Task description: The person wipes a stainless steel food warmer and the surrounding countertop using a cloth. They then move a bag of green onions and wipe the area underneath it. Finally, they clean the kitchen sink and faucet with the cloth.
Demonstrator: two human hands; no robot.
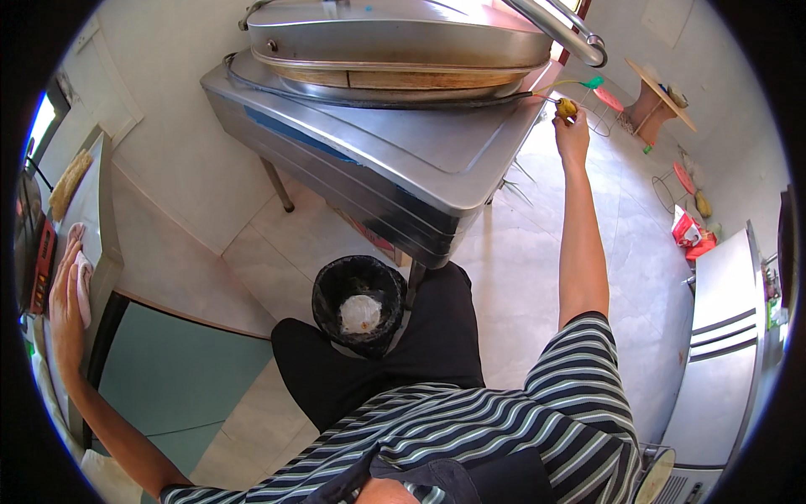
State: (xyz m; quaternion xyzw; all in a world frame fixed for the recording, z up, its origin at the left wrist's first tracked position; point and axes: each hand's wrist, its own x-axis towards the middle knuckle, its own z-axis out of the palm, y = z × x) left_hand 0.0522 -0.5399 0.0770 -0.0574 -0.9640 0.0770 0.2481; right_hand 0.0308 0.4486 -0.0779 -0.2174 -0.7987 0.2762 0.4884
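My right hand point(573, 135) is raised at the far right corner of a stainless steel table. Its fingers pinch a small yellow-handled tool point(566, 108) with a thin shaft pointing left. The shaft's tip is close to the end of a black cable point(390, 103), where thin coloured wires come out. That cable curves along the front of a large electric griddle point(403, 47) with a metal lid. At the far left, my left hand point(65, 309) lies flat against a pink cloth point(84, 286) on a side counter; whether it grips the cloth is unclear.
Between my knees stands a black-lined bin point(324, 305) holding a white crumpled item. The steel table's corner point(463, 205) juts towards me. A brush point(70, 183) rests on the side counter. Red-topped stools point(608, 99) stand behind my right hand, and a white refrigerator point(724, 283) is at right.
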